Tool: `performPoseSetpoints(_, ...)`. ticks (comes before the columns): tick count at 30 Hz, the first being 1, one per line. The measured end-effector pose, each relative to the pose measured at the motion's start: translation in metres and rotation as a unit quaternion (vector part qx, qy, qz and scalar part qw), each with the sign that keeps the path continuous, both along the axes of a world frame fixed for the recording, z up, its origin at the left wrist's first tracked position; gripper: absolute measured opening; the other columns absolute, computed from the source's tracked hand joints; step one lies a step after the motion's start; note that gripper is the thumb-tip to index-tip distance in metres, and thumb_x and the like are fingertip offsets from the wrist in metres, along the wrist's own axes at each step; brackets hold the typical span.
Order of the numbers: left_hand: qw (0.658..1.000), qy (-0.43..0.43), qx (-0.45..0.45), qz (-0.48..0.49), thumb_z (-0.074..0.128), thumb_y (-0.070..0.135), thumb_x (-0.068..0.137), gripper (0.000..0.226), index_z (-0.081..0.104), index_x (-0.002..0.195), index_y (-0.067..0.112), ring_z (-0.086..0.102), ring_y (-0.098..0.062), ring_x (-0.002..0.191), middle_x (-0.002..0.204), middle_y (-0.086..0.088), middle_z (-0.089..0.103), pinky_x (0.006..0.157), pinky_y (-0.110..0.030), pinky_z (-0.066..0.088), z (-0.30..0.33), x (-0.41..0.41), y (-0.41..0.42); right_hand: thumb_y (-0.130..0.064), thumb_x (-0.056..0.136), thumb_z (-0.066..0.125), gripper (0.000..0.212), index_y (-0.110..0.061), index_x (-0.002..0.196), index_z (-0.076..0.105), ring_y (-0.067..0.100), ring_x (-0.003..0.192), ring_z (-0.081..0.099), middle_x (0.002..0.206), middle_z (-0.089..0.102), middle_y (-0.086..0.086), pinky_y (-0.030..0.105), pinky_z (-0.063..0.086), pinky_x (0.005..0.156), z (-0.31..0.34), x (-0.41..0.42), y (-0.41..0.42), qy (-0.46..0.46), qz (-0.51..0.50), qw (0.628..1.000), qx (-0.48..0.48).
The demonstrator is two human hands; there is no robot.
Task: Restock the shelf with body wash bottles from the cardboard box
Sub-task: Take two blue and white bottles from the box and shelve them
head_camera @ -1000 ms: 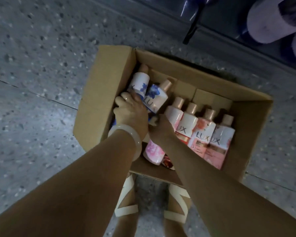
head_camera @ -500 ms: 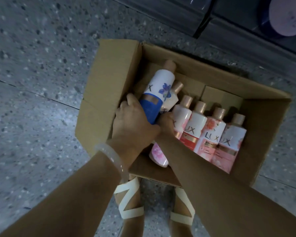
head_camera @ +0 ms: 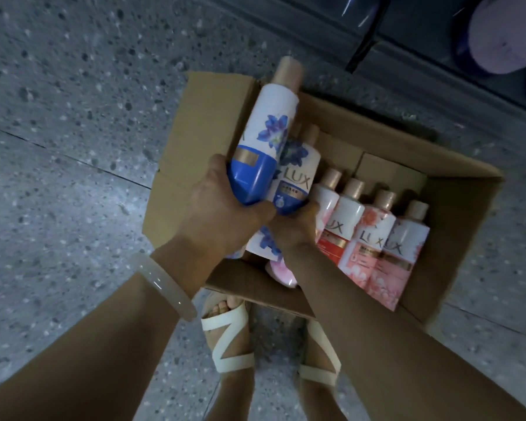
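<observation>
An open cardboard box [head_camera: 456, 208] sits on the floor at my feet. My left hand [head_camera: 222, 208] grips the blue base of a white-and-blue body wash bottle [head_camera: 268, 132], raised above the box's left side. My right hand [head_camera: 295, 226] grips the base of a second blue-flower bottle [head_camera: 298, 177], which is just under the first. A row of several pink and red bottles [head_camera: 377, 235] stands inside the box on the right. Another blue-flower bottle [head_camera: 264, 241] and a pink one [head_camera: 281, 270] lie low in the box under my hands.
The dark base of the shelf unit [head_camera: 407, 56] runs along the top right, with a pale purple product [head_camera: 504, 34] on it. Speckled stone floor [head_camera: 73, 117] surrounds the box. My sandalled feet [head_camera: 228, 338] stand just behind the box's near wall.
My left hand has lifted the blue bottle up out of the box. My right hand has taken hold of the second blue bottle and raised it.
</observation>
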State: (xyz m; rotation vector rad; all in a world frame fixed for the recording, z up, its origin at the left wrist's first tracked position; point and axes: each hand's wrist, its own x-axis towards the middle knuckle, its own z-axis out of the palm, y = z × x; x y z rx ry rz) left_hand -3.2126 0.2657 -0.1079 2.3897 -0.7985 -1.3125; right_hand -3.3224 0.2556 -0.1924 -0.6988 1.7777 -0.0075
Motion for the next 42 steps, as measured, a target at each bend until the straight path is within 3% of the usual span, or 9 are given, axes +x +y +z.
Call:
performPoseSetpoints(4,0.999,-0.033,-0.031,0.012,0.074,0.018,0.068,0.053,0.045,0.112,0.013,0.049,-0.016,0.066,0.081,0.005,0.052,0.049,-0.013,0.033,0.038,-0.012,-0.008,-0.022,0.059,0.084,0.066,-0.025,0.104,0.036,0.027,0.092,0.065,0.107,0.059,0.005,0.034,0.056,0.064,0.054,-0.043,-0.009,0.023,0.027,0.998,-0.043)
performPoseSetpoints(9,0.997,-0.058,-0.051,0.016,0.075,0.017,0.059,0.059,0.047,0.11,0.008,0.056,-0.033,0.092,0.101,-0.012,0.056,0.076,-0.038,0.049,0.087,-0.043,-0.021,-0.009,0.062,0.084,0.072,-0.019,0.115,0.037,0.017,0.102,0.058,0.112,0.055,0.0,0.031,0.05,0.086,0.137,-0.079,-0.023,0.03,0.014,0.992,-0.122)
performPoseSetpoints(15,0.992,-0.092,-0.087,0.003,0.079,0.019,0.06,0.061,0.048,0.111,0.006,0.055,-0.032,0.095,0.105,-0.013,0.052,0.076,-0.032,0.039,0.157,-0.076,-0.033,-0.013,0.058,0.087,0.08,-0.011,0.124,0.043,0.019,0.108,0.061,0.117,0.06,0.003,0.039,0.052,0.093,0.224,-0.104,-0.03,0.032,0.016,0.978,-0.204)
performPoseSetpoints(23,0.987,-0.073,-0.142,-0.004,0.079,0.016,0.062,0.05,0.053,0.102,0.006,0.057,-0.02,0.079,0.089,-0.007,0.059,0.067,-0.027,0.043,0.3,-0.101,-0.029,-0.058,0.033,0.075,0.087,-0.042,0.106,0.03,0.019,0.097,0.064,0.107,0.057,-0.005,0.049,0.058,0.074,0.35,-0.113,-0.014,0.056,-0.064,0.97,-0.227)
performPoseSetpoints(27,0.977,-0.058,-0.2,-0.048,0.074,0.009,0.06,0.033,0.049,0.081,0.003,0.046,-0.016,0.058,0.067,0.001,0.048,0.046,-0.013,0.027,0.38,-0.111,-0.027,-0.047,0.044,0.08,0.072,-0.048,0.103,0.04,0.023,0.084,0.069,0.098,0.063,-0.006,0.051,0.058,0.061,0.417,-0.126,-0.01,0.026,-0.095,0.956,-0.275)
performPoseSetpoints(29,0.977,-0.047,-0.199,-0.059,0.073,0.01,0.063,0.038,0.047,0.091,0.008,0.052,-0.019,0.066,0.075,0.002,0.051,0.052,-0.02,0.032,0.415,-0.12,-0.027,-0.04,0.048,0.08,0.063,-0.053,0.092,0.036,0.02,0.078,0.068,0.09,0.06,-0.01,0.049,0.058,0.058,0.458,-0.134,-0.01,0.009,-0.107,0.951,-0.289)
performPoseSetpoints(32,0.963,-0.049,-0.257,-0.065,0.071,0.007,0.062,0.049,0.049,0.105,0.007,0.058,-0.03,0.085,0.089,-0.006,0.056,0.065,-0.025,0.034,0.464,-0.137,-0.032,-0.014,0.058,0.079,0.061,-0.032,0.098,0.037,0.017,0.074,0.064,0.088,0.058,-0.002,0.034,0.057,0.061,0.51,-0.152,-0.014,-0.021,-0.135,0.925,-0.355)
performPoseSetpoints(35,0.953,-0.069,-0.28,-0.09,0.073,0.012,0.061,0.052,0.048,0.107,0.009,0.059,-0.032,0.092,0.091,-0.003,0.053,0.068,-0.028,0.036,0.507,-0.16,-0.038,-0.01,0.056,0.077,0.071,-0.012,0.114,0.037,0.021,0.084,0.064,0.097,0.059,0.006,0.036,0.055,0.071,0.557,-0.175,-0.019,-0.035,-0.151,0.906,-0.393)
performPoseSetpoints(42,0.939,-0.044,-0.319,-0.121,0.073,0.019,0.059,0.048,0.042,0.094,0.022,0.06,-0.033,0.087,0.094,-0.007,0.062,0.072,-0.035,0.049,0.581,-0.243,-0.04,-0.007,0.064,0.079,0.068,-0.019,0.113,0.033,0.018,0.084,0.059,0.099,0.055,0.001,0.027,0.045,0.07,0.643,-0.267,-0.012,-0.015,-0.17,0.883,-0.438)
